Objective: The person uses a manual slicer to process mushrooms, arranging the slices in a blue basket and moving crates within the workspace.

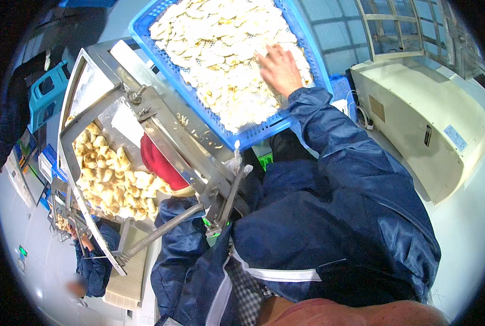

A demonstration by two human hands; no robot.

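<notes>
My right hand (pixel 281 70), bare, lies with spread fingers over thin pale slices of produce (pixel 218 49) near the right side of a blue plastic basket (pixel 250 140). The slices cover most of its white mesh lining. My left hand (pixel 163 165) wears a red glove and is partly behind a metal bar of a slicing machine (pixel 171 132); its fingers are hidden, so I cannot see whether they hold anything. Beside the glove, whole pale-brown pieces of produce (pixel 108 171), perhaps mushrooms or roots, are heaped on the machine's metal tray (pixel 122 148).
A coiled spring (pixel 163 230) runs along the machine's near side. Small scraps lie between machine and basket. To the right stands a cream metal cabinet (pixel 422 122). A teal plastic stool (pixel 49 95) is at far left. Another person (pixel 97 252) works at a similar machine, lower left.
</notes>
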